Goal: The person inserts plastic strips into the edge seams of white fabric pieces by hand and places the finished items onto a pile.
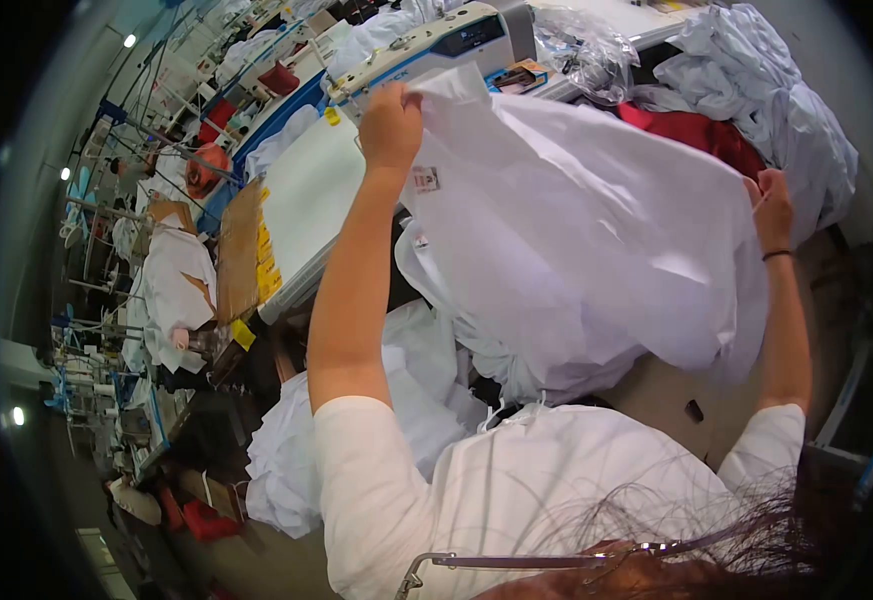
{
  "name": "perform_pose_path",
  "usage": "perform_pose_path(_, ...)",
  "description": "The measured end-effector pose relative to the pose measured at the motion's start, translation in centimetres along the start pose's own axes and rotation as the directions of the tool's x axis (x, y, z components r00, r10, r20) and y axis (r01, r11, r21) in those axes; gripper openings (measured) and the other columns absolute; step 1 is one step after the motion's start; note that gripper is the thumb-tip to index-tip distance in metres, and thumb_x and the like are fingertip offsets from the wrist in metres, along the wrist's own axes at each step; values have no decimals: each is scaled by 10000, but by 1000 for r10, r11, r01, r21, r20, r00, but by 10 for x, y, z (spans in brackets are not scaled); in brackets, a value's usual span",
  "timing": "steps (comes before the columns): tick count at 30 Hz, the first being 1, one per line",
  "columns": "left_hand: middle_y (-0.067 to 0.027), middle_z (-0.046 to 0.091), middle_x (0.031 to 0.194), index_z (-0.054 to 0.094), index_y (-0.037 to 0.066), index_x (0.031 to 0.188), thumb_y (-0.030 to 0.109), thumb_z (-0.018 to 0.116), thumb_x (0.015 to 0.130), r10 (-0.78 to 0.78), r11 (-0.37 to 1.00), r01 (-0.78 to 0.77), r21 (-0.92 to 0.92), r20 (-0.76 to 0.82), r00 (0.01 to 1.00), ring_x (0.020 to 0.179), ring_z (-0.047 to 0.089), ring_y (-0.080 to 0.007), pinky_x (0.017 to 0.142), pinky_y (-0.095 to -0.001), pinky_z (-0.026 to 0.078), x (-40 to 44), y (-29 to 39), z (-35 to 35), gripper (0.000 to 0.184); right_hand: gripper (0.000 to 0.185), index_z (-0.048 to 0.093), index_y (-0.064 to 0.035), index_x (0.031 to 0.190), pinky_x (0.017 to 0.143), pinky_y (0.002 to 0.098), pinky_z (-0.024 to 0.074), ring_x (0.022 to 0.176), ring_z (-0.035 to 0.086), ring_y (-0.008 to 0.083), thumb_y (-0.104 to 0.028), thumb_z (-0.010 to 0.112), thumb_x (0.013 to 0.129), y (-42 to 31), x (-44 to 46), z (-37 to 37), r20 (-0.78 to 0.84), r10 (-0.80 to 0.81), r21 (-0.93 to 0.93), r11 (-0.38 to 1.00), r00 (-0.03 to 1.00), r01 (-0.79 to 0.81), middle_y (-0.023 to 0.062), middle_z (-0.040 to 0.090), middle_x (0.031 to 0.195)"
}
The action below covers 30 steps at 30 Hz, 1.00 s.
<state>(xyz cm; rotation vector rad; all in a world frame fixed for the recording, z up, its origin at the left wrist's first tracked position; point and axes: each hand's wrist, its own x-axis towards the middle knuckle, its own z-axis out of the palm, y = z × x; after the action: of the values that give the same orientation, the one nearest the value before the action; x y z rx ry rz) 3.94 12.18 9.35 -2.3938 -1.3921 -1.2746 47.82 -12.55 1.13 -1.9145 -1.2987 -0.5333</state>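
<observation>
My left hand (392,128) and right hand (774,212) pinch the white cloth (576,220) at separated edges, presumably to keep it spread, suspended beside the counter (311,190).

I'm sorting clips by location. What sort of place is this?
Likely a garment workshop: there's a sewing machine, a held-up white cloth and a heap of pale fabric.

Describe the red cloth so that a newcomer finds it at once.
From the sewing machine, go right past the crumpled clear plastic. The red cloth lies partly hidden between the held white cloth and the big white heap. Its deep red sets it apart from both.
</observation>
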Motion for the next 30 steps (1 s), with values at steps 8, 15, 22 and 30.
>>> perform_pose_path(8,-152,587,833,576,46,813,190,561,723,-346,934,354,42,353,870,778,558,-319,676,-375,436,-74,-61,34,171,455,504,-21,962,775,357,419,869,520,314,-138,740,592,-100,-119,129,274,-221,474,878,936,69,151,545,896)
perform_pose_path(15,-138,590,816,570,35,819,173,578,724,-381,910,414,-28,335,862,764,565,-306,678,-365,440,-72,-48,24,167,402,490,-56,944,749,396,362,864,490,291,-117,693,602,-145,-161,159,205,-208,373,920,956,121,110,532,925)
perform_pose_path(22,-138,577,838,586,37,771,216,615,698,-273,957,288,47,496,824,763,548,-306,686,-377,433,-74,-39,4,196,28,530,-54,821,575,360,428,671,544,321,-62,507,807,-81,-125,131,279,138,362,902,950,-237,148,541,710)
perform_pose_path(30,-97,529,595,608,20,741,179,616,714,-54,372,223,-901,219,974,539,479,-163,515,-307,392,46,75,43,161,247,534,-26,952,721,298,445,819,559,252,-253,489,867,-5,53,-70,-250,-109,-234,971,962,49,141,574,879)
